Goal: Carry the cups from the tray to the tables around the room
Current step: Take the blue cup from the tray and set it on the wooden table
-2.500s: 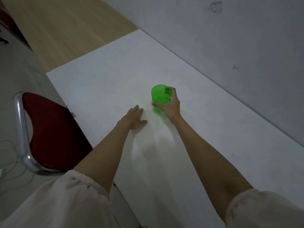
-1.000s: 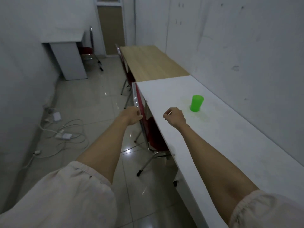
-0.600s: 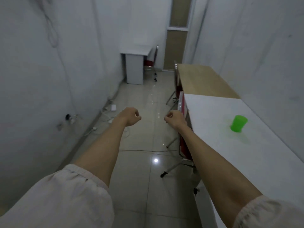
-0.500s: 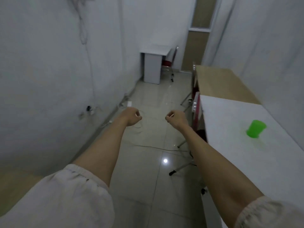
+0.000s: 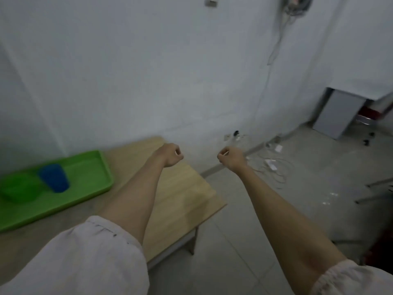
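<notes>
Hands, L (image 5: pixel 170 155) & R (image 5: pixel 230 158), loosely fisted, empty, near tray (image 5: pixel 93 188) w/ blue cup (image 5: pixel 54 177).

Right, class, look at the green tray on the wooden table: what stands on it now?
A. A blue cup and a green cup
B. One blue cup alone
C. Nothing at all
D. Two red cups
A: the green tray holds a blue cup and, beside it at the picture's left edge, a blurred green cup.
</notes>
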